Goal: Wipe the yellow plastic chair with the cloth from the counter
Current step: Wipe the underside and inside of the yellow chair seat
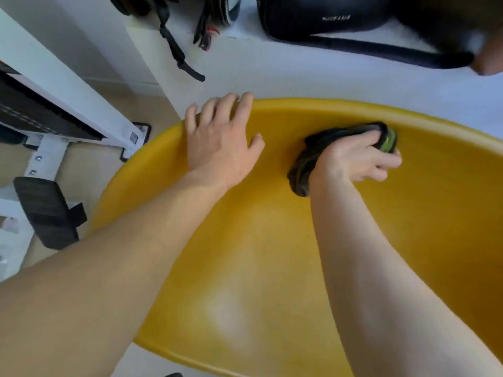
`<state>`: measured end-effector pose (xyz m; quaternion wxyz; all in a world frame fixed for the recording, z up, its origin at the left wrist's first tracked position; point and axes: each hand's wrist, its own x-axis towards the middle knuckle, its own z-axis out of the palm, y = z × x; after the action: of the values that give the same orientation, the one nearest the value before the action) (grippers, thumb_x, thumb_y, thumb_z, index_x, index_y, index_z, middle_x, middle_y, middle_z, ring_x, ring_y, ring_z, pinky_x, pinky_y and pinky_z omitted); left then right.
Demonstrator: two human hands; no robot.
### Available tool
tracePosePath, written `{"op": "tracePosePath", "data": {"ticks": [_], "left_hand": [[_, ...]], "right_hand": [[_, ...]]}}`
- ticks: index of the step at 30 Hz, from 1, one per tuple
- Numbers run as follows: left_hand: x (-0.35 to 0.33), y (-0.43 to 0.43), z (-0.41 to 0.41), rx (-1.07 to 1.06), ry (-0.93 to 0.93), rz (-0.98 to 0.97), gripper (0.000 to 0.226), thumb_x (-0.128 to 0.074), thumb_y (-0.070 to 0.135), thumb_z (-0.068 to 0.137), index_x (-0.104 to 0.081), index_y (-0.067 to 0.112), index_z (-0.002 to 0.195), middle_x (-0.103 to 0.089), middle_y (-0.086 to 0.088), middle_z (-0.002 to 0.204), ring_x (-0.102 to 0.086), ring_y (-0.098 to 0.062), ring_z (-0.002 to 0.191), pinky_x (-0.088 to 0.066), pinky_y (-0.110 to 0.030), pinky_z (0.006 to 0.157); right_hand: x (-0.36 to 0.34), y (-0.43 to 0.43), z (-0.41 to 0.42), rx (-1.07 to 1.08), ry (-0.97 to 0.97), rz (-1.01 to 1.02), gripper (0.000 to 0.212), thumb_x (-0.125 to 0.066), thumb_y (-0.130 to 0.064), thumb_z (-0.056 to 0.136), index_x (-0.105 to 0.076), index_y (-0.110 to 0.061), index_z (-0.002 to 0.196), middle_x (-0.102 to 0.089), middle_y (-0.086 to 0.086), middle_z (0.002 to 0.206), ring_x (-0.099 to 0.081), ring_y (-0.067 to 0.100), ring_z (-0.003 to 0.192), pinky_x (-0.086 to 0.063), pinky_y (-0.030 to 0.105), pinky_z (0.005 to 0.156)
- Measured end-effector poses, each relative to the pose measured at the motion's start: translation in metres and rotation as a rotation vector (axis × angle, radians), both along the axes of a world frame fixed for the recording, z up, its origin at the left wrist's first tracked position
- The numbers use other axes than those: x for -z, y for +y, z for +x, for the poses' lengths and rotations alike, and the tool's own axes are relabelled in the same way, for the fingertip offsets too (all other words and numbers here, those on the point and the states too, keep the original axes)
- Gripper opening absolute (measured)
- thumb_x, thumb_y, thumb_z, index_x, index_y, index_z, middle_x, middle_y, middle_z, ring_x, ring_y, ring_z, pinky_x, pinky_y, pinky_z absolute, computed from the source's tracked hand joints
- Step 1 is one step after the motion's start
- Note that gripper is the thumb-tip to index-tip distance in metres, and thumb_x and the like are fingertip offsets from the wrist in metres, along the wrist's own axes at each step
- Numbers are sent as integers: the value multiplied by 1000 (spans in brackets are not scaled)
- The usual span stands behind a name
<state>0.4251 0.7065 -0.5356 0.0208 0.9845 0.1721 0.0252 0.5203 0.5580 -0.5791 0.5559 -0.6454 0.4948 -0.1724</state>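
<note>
The yellow plastic chair (272,254) fills the lower middle of the head view, its curved shell open toward me. My left hand (220,142) rests flat on the chair's upper left rim, fingers spread over the edge. My right hand (356,161) grips a bunched dark cloth with a green patch (337,140) and presses it against the inside of the shell near the top rim. Part of the cloth hangs out below my wrist.
A white counter (299,72) runs behind the chair, carrying a black bag (340,14) with a long strap and more black straps (174,47) at its left end. A white frame with black pads (49,213) stands on the floor to the left.
</note>
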Motion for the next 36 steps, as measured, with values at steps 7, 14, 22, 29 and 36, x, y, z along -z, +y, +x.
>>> {"op": "tracePosePath", "data": {"ticks": [7,14,22,29,36], "left_hand": [[1,-10,6,-84,-24,0,59,-41,49,94,-31,31,149,-41,-1,152,-35,-29,139,-22,-52,115],[2,-25,13,-99,3,60,72,-53,50,85,-30,21,147,-41,-10,150,-32,-37,141,-17,-61,117],[9,-55,38,111,-65,131,77,-61,30,82,-27,18,151,-39,-9,153,-29,-36,145,-17,-57,120],[14,-75,33,26,-24,81,91,-61,35,86,-9,13,157,-13,-16,165,-6,-38,152,-8,-57,122],[23,-140,-15,10,-14,-296,58,-53,56,86,-49,24,133,-46,-7,141,-46,-33,122,-46,-44,93]], "right_hand": [[37,24,-62,-1439,-454,-1245,27,-57,-21,87,-64,-15,113,-62,17,102,-57,36,83,-44,43,64],[13,-114,1,-796,-358,-1200,41,-61,-2,71,-57,-24,105,-61,25,106,-54,39,86,-42,43,71],[42,-78,19,-1431,-881,-1780,18,-50,-9,92,-64,-21,92,-68,12,101,-53,29,81,-40,42,69],[85,-298,-11,-2003,-251,-1922,29,-44,-7,86,-69,-15,99,-62,18,100,-58,34,76,-44,42,62],[-9,-174,-18,-1711,-383,-1238,32,-61,-18,71,-62,-15,103,-58,12,104,-59,35,83,-44,35,46]]}}
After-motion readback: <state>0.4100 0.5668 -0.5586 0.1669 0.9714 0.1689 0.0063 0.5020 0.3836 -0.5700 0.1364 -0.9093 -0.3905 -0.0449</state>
